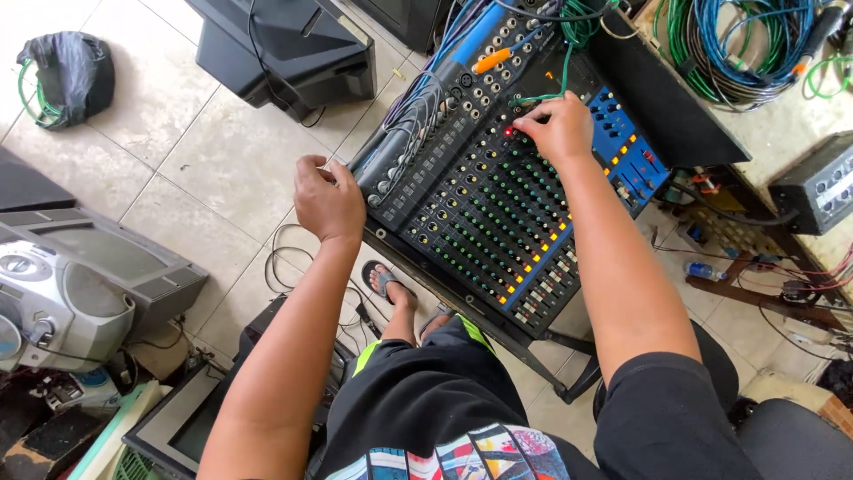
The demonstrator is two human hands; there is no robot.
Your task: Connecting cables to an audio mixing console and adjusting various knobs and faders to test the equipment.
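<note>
I see a black audio mixing console (498,200) with rows of small knobs, faders and a blue panel at its far right, tilted on a stand over the tiled floor (213,151), right in front of the seated person. My view shows the right hand (558,127) resting on the upper part of the knob field, fingers curled down and the fingertips (524,124) pressed on a knob beside a glowing red light (508,132); whether they pinch that knob, I cannot tell. The left hand (329,200) sits at the console's left edge, loosely closed with its knuckles up, touching the side rail; I cannot tell what, if anything, it grips. Green and blue cables (569,18) plug into the console's top end. Further right, a coil of green and blue cable (737,44) lies on a surface, and a small black box with knobs (817,182) sits near it. A black speaker cabinet (293,49) stands beyond the console on the floor. A silver portable stereo (53,307) rests at far left, and a sandalled foot (391,289) shows under the console.
</note>
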